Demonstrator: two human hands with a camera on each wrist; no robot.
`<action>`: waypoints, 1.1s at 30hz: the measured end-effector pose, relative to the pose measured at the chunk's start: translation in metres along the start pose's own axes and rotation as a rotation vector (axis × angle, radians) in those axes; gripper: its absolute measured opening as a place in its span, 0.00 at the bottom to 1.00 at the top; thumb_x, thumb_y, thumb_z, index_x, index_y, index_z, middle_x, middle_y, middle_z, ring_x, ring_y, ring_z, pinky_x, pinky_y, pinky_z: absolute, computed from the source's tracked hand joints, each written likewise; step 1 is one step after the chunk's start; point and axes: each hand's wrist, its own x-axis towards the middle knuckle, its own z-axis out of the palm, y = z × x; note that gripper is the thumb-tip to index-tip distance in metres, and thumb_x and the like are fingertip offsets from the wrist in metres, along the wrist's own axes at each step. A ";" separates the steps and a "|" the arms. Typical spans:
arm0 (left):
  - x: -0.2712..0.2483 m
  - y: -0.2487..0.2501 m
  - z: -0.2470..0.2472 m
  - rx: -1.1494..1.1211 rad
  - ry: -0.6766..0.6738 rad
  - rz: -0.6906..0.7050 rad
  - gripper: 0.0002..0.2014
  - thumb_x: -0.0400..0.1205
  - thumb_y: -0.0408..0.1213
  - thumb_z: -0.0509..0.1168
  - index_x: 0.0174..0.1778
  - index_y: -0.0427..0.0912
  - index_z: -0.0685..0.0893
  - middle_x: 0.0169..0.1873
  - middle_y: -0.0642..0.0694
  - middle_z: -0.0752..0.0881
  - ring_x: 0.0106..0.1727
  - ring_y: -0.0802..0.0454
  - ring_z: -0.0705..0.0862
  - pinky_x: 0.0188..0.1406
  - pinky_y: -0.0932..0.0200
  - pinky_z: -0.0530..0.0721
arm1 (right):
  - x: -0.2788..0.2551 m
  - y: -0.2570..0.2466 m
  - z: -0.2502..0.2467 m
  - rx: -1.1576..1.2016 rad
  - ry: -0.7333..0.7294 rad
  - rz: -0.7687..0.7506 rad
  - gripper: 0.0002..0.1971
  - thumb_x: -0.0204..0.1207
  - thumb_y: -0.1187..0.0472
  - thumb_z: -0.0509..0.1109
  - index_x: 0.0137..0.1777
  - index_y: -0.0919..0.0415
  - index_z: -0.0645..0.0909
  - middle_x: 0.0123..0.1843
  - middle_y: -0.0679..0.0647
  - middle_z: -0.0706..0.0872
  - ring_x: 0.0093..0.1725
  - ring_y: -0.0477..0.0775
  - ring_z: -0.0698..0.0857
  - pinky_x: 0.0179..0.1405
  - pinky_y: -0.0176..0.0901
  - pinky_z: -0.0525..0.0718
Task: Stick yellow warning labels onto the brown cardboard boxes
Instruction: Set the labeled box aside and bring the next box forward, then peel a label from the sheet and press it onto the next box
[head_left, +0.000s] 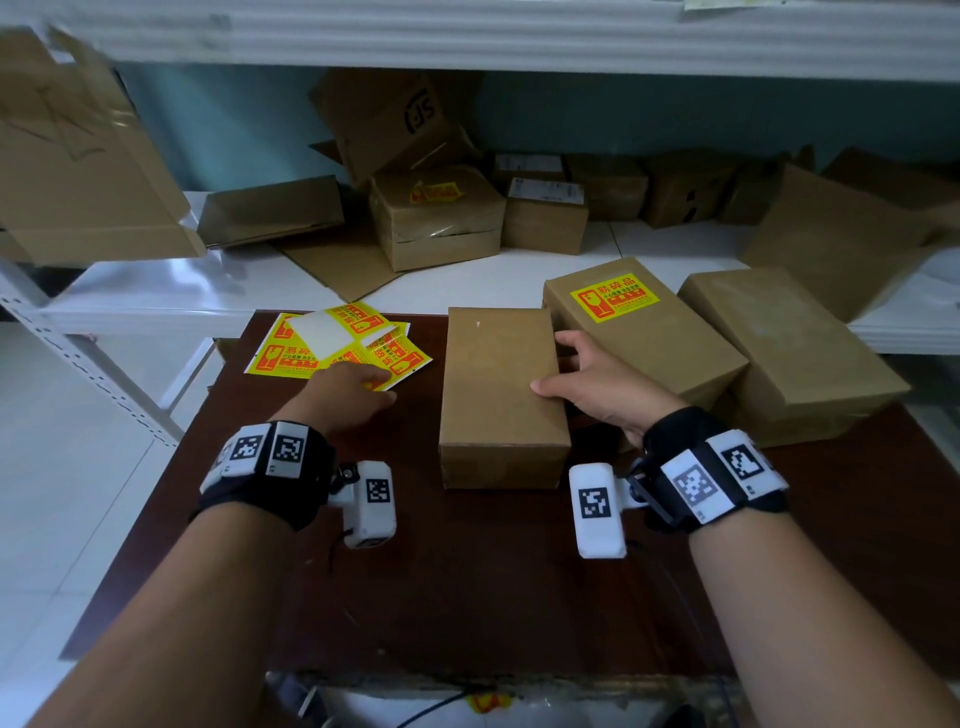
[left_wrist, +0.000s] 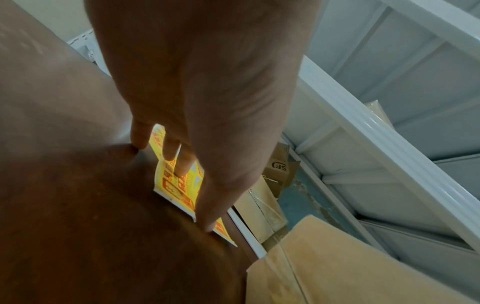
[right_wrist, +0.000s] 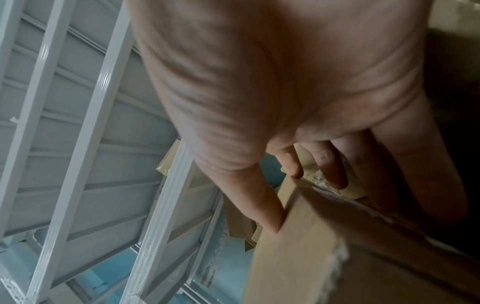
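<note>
A dark table (head_left: 467, 571) fronts white shelving. The left hand (head_left: 348, 387) presses straight fingers on yellow labels (head_left: 291, 353). The right hand (head_left: 597, 384) grips a plain box (head_left: 498, 395).

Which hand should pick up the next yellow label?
Left. The left hand already rests its fingers on the yellow warning labels, while the right hand grips the plain brown cardboard box.

Packing or storeroom: white metal shelving (head_left: 156, 291) piled with cardboard boxes (head_left: 436, 218), flattened cartons (head_left: 270, 210).
</note>
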 end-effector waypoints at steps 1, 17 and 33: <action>0.001 0.000 0.001 0.027 -0.015 0.000 0.24 0.83 0.51 0.69 0.76 0.54 0.80 0.78 0.43 0.76 0.78 0.39 0.73 0.76 0.47 0.73 | 0.000 0.000 0.000 -0.004 -0.001 -0.001 0.40 0.81 0.57 0.74 0.88 0.52 0.57 0.76 0.53 0.76 0.63 0.49 0.77 0.51 0.39 0.74; 0.008 0.010 0.002 -0.048 0.125 0.010 0.22 0.84 0.50 0.68 0.75 0.57 0.80 0.80 0.40 0.73 0.80 0.37 0.70 0.80 0.42 0.64 | 0.001 0.001 -0.001 -0.023 -0.005 -0.001 0.39 0.80 0.58 0.76 0.86 0.53 0.60 0.65 0.49 0.77 0.62 0.49 0.79 0.49 0.37 0.74; 0.005 0.017 0.005 -0.087 0.141 -0.006 0.21 0.87 0.47 0.65 0.76 0.50 0.79 0.79 0.39 0.74 0.80 0.34 0.68 0.78 0.46 0.62 | -0.001 0.000 -0.001 -0.047 -0.023 -0.006 0.41 0.80 0.55 0.76 0.88 0.53 0.57 0.77 0.53 0.76 0.67 0.49 0.77 0.61 0.42 0.72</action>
